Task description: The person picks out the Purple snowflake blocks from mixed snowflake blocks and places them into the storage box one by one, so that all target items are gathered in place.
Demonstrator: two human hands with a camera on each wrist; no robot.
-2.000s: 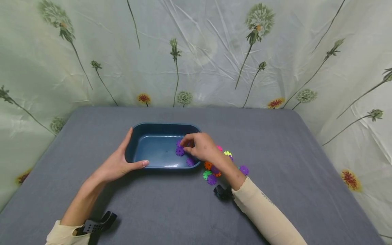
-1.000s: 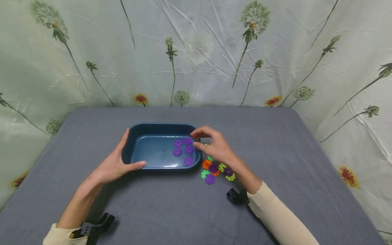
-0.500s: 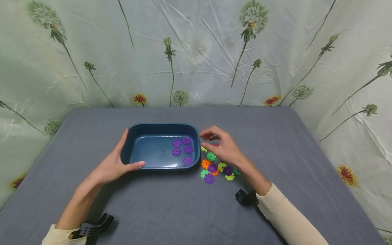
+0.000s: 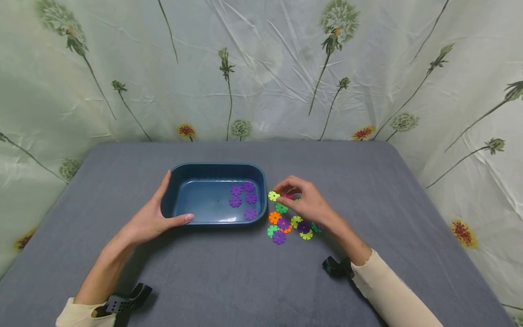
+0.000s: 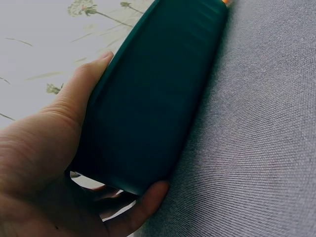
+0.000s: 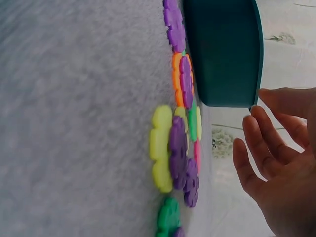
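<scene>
My left hand grips the left end of a dark blue plastic tub, thumb along the near rim and fingers around the far side; its outer wall fills much of the left wrist view. Several purple notched plastic discs lie inside at the right. My right hand hovers over loose discs just right of the tub, fingers bent and thumb apart from them, with nothing between. A yellow disc lies right by its fingertips. A pink disc is partly hidden beneath the hand.
Nearer the front lie more discs: a green one, an orange one, a purple one and a yellow one, some overlapping. The grey cloth-covered table runs back to a flower-print curtain.
My right hand has drawn back out of the tub to the right, then lowered over the loose discs. More purple discs now show in the tub. The left hand keeps its hold.
</scene>
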